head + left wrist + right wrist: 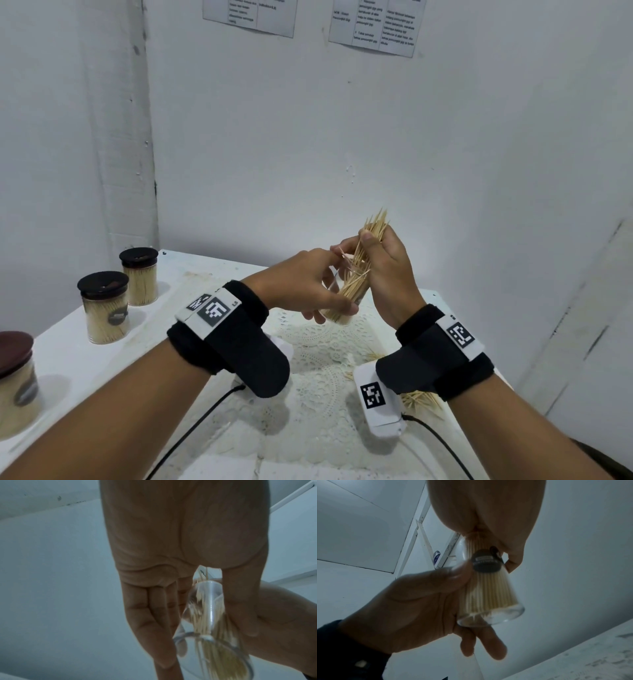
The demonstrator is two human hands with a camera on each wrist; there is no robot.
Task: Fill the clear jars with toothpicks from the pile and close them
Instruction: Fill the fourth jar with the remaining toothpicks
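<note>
Toothpicks [368, 246] stand in a loose bundle gripped by the right hand [387, 270], thumb and curled fingers wrapped round them, points fanning upward while their lower ends go into the clear jar [342, 305]. That jar is held tilted above the white table [102, 349] by the left hand [301, 284], thumb on one side and fingers along the other. Both wrists are raised, forearms converging over the lace mat [318, 342].

From the right wrist view the jar's dark label [485, 561] and its clear base show, which the head view hides. From the left wrist view the jar's open rim [208, 584] is visible.

Three filled jars with dark lids [102, 284] stand at the table's left; loose toothpicks [421, 401] lie under the right wrist.
</note>
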